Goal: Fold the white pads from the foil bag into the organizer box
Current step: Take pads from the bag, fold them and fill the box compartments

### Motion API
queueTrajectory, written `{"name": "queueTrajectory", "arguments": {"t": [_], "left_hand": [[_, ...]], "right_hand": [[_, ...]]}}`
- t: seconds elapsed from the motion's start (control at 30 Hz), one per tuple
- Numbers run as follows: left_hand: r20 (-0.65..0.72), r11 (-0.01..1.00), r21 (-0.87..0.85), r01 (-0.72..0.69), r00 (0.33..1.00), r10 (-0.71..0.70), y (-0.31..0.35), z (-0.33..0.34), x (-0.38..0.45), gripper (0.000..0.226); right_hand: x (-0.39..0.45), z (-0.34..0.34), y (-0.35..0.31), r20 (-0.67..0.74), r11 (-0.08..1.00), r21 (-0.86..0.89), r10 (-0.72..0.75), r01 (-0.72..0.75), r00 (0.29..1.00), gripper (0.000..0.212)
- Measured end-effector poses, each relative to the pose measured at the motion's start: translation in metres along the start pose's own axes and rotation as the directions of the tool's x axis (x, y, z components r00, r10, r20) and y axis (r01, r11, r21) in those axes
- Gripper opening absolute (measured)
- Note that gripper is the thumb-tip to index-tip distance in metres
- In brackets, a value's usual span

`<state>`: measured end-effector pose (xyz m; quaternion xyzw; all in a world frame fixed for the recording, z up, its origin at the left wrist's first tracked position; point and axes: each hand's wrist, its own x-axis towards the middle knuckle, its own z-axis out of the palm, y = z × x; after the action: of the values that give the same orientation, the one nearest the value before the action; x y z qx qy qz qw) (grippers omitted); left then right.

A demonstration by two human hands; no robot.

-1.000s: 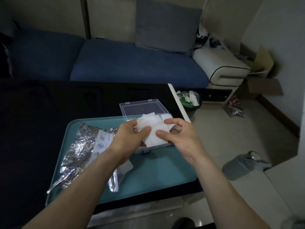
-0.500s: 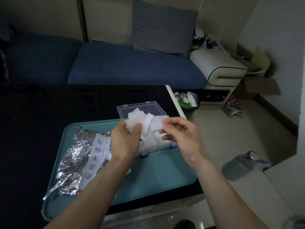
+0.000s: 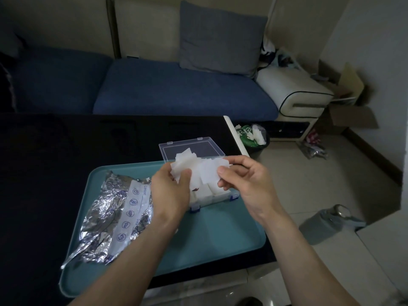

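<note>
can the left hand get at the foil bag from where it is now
Probably yes: the foil bag lies uncovered on the tray just beside the left hand, but that hand is holding white pads.

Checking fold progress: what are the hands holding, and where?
Both hold white pads: left hand pinches the left edge, right hand the right edge.

My black table (image 3: 66,151) carries a teal tray (image 3: 209,244); beyond the tray's far edge, the clear organizer box lid (image 3: 192,149) lies open flat on the tabletop.
</note>
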<state>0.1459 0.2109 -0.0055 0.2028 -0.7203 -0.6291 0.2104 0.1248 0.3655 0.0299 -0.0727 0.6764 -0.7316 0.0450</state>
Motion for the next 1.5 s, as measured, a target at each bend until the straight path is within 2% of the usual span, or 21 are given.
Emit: {"name": "queueTrajectory", "arguments": {"t": [0.13,0.23,0.33,0.47,0.57,0.67,0.73,0.8,0.87,1.0,1.23,1.4,1.5], "left_hand": [[0.005,0.998,0.047,-0.049,0.999,0.049,0.001,-0.001,-0.001,0.008],[0.053,0.999,0.018,-0.041,0.998,0.040,0.004,0.001,-0.003,0.009],[0.106,0.998,-0.059,0.016,0.994,-0.010,0.007,0.005,-0.006,0.009],[0.128,0.959,-0.227,0.167,0.982,-0.141,0.008,0.006,-0.007,0.004],[0.133,0.937,-0.265,0.227,0.971,-0.197,0.008,0.006,-0.004,0.007],[0.128,0.945,-0.242,0.220,0.973,-0.194,0.006,0.004,-0.004,0.007],[0.144,0.948,-0.233,0.218,0.972,-0.188,0.006,0.004,-0.006,0.007],[0.169,0.953,-0.218,0.209,0.970,-0.174,0.007,0.004,-0.008,0.008],[0.205,0.964,-0.179,0.196,0.966,-0.158,0.008,0.005,-0.010,0.009],[0.290,0.976,-0.137,0.171,0.949,-0.126,0.014,0.003,-0.011,0.016],[0.500,0.977,-0.105,0.184,0.859,-0.109,0.019,-0.002,-0.014,0.033],[0.485,0.998,0.028,0.059,0.872,-0.065,0.016,-0.006,-0.010,0.038],[0.473,0.994,0.113,-0.002,0.880,-0.053,0.013,-0.007,-0.006,0.039]], "right_hand": [[0.001,0.000,0.001,-0.017,1.000,-0.030,0.000,-0.001,1.000,0.017],[0.002,0.003,0.010,-0.098,0.984,-0.165,0.044,-0.060,0.994,0.024],[0.006,0.003,0.019,-0.174,0.958,-0.271,0.051,-0.098,0.983,0.024],[0.009,-0.003,0.019,-0.215,0.951,-0.298,0.015,-0.080,0.976,0.013],[0.009,-0.008,0.011,-0.247,0.977,-0.200,0.017,-0.068,0.969,0.008],[0.010,-0.013,0.002,-0.262,0.997,0.014,0.072,-0.071,0.962,0.009],[0.009,-0.014,-0.002,-0.192,0.984,0.151,0.123,-0.095,0.974,0.011],[0.005,-0.010,-0.004,-0.088,0.970,0.190,0.172,-0.153,0.981,0.013],[0.002,-0.004,-0.002,-0.035,0.969,0.139,0.212,-0.205,0.977,0.016],[0.003,0.003,0.007,-0.114,0.971,0.070,0.237,-0.230,0.965,0.016],[0.008,0.006,0.023,-0.175,0.969,-0.233,0.040,-0.080,0.984,0.023],[0.010,0.006,0.027,-0.109,0.962,-0.251,0.085,-0.110,0.990,0.031],[0.008,0.008,0.027,-0.110,0.945,-0.323,0.018,-0.053,0.994,0.030]]}}
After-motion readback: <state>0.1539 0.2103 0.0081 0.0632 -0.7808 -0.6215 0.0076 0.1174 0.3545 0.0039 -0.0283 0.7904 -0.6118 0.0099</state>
